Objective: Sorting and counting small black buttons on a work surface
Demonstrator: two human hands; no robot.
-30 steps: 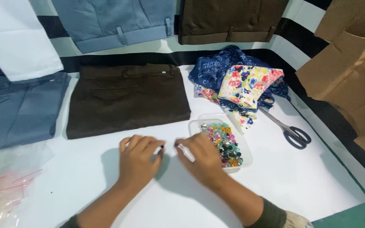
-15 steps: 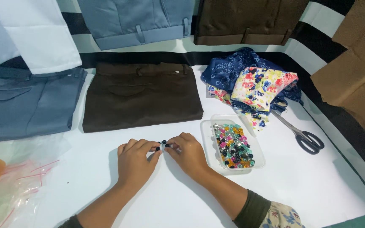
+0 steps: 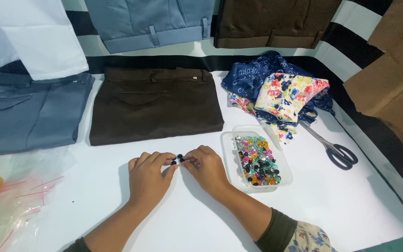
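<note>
Buttons (image 3: 179, 159), small and dark, are pinched between left hand (image 3: 149, 177) and right hand (image 3: 207, 169); tray of beads (image 3: 257, 158) lies at three o'clock, and careful fingertip alignment is judged needed next.

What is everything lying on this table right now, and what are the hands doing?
Small beads: a few, dark, pinched between both hands' fingertips on the table.
Bead tray: one, clear plastic, holding many-coloured beads, right of the hands.
Scissors: one pair, dark handles, right of the tray.
Patterned cloths: a heap, blue and floral, behind the tray.
Brown trousers: one folded pair, centre; another brown pair at the top.
Blue-grey trousers: one folded pair, left; another at the top.
White garment: one, top left.
Plastic bags: clear, lower left.
Cardboard: brown, right edge.
Table: white.
Left hand: touching the beads.
Right hand: touching the beads.
</note>
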